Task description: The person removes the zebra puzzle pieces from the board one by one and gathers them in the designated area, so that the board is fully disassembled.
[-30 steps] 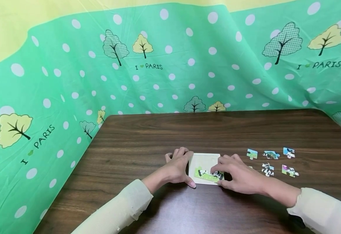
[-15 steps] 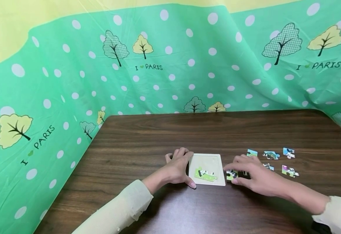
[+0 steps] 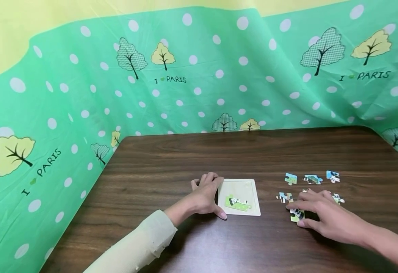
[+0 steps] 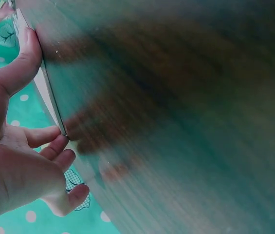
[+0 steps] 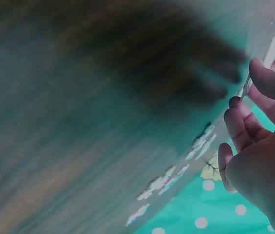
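My left hand (image 3: 204,195) holds the left side of a square pale puzzle tray (image 3: 257,203), thumb at its near corner and fingertips at its far one. One green puzzle piece with zebra legs (image 3: 238,204) lies inside the tray, toward its near side. To the right, my right hand (image 3: 332,218) pinches another green, black-and-white puzzle piece (image 3: 296,215) between thumb and fingers, low over the table. Its thin edge (image 5: 246,90) shows between the fingertips in the right wrist view. The left wrist view has the left thumb and fingertips along the tray's edge.
Several loose pieces lie on the right of the brown table (image 3: 171,155): a far row including a blue-green piece (image 3: 290,178), and a nearer piece (image 3: 284,197) beside my right hand, which partly covers others. A green polka-dot cloth (image 3: 185,91) hangs behind the table.
My right hand has moved from over the tray to the right, carrying the puzzle piece out beside the loose ones. The left hand keeps its hold on the tray.
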Demonstrator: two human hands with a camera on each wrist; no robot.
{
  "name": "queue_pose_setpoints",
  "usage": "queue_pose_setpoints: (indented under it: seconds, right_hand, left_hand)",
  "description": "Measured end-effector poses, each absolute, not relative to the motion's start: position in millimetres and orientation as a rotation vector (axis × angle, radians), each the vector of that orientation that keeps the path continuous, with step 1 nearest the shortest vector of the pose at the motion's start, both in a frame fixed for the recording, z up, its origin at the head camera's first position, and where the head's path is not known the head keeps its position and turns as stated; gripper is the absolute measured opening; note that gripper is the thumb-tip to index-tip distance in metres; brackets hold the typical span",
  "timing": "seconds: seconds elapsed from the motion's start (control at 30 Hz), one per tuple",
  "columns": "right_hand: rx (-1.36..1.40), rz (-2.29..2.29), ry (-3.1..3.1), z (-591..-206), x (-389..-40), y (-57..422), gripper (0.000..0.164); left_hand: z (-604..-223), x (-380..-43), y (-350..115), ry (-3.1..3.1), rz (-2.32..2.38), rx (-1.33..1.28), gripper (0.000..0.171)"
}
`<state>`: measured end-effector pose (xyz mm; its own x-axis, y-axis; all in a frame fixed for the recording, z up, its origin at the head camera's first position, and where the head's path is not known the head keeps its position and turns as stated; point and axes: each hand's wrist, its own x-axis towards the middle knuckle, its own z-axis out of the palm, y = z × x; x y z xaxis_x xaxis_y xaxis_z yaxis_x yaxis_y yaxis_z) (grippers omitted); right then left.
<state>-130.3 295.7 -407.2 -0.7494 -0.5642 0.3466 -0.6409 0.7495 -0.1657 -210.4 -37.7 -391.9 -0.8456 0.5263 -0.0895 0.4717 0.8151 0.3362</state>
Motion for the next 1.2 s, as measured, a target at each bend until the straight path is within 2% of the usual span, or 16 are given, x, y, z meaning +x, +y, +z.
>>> queue_pose_setpoints:
  seconds: [0.23, 0.47, 0.63, 0.87, 1.2]
  right_hand:
    - [0.921, 0.365, -2.674, -401, -132, 290, 0.044]
    - [0.869, 0.575, -2.733, -389, -146, 251, 0.030]
    - [0.833, 0.705, -2.786, -389, -159, 217, 0.036]
    - [0.873, 0.629, -2.834, -397, -168, 185, 0.047]
    - [0.920, 0.669, -2.792, -401, -164, 171, 0.037]
  left_hand:
    - [-392, -210, -37, 2.823, 0.445, 0.770, 0.112]
    - [-392, -210, -37, 2.827, 0.443, 0.771, 0.109]
    - [-392, -210, -37, 2.827, 0.448, 0.771, 0.110]
    - [-392, -211, -37, 2.823, 0.438, 0.777, 0.108]
    - [-392, -211, -39, 2.820, 0.447, 0.794, 0.106]
